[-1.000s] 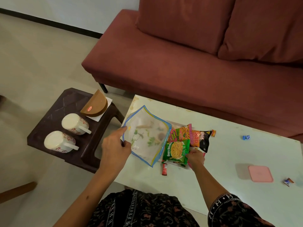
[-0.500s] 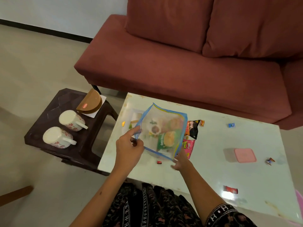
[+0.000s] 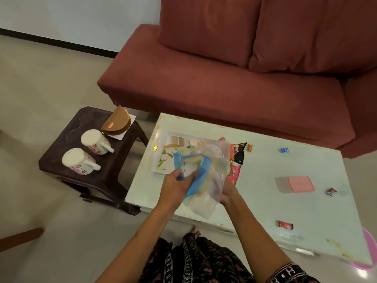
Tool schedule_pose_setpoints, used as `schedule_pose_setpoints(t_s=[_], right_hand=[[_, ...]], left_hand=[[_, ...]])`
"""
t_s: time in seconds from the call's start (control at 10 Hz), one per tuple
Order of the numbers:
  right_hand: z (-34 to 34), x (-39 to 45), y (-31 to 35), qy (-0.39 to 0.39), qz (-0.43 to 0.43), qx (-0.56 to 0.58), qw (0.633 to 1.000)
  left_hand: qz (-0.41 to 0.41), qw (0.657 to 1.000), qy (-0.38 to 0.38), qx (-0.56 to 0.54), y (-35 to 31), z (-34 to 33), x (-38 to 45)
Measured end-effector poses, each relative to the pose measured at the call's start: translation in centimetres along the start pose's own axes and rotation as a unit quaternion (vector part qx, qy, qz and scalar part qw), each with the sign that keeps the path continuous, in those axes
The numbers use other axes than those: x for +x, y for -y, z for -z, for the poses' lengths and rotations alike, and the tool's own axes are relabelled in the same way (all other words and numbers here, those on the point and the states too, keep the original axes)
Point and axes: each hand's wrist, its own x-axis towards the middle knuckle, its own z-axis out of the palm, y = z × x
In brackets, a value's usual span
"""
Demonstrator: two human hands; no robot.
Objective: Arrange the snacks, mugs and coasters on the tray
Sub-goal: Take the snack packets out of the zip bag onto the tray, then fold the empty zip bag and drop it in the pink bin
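The emptied zip bag (image 3: 201, 172) is gripped by the left hand (image 3: 177, 185) and right hand (image 3: 228, 193), seemingly for crumpling aside, baring the tray (image 3: 163, 148).

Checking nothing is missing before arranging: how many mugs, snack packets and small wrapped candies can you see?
Mugs: 2, both on the dark stool
Snack packets: 2 showing, black and pink; others may be hidden behind the plastic bag
Wrapped candies: 4
Total: 8
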Motion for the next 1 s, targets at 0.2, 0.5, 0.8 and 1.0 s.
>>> schedule_pose_setpoints(t_s=[0.2,0.5,0.8,1.0], right_hand=[[-2.2,-4.1,-0.9,-0.088,0.144,-0.14,0.976],[-2.0,-13.4,-7.4,-0.117,0.371,-0.417,0.821],[3.1,-19.8,-11.3,-0.089,0.244,-0.156,0.953],[8.1,-22.6,-10.4,-0.146,0.005,-0.123,0.982]], left_hand=[[0.051,0.993,-0.008,-0.108,0.6,-1.2,-2.5],[0.079,0.986,-0.044,-0.139,5.5,-1.5,-8.2],[0.037,0.983,-0.092,-0.154,9.0,-3.7,-13.4],[-0.025,0.986,-0.093,-0.134,9.6,-8.5,-14.7]])
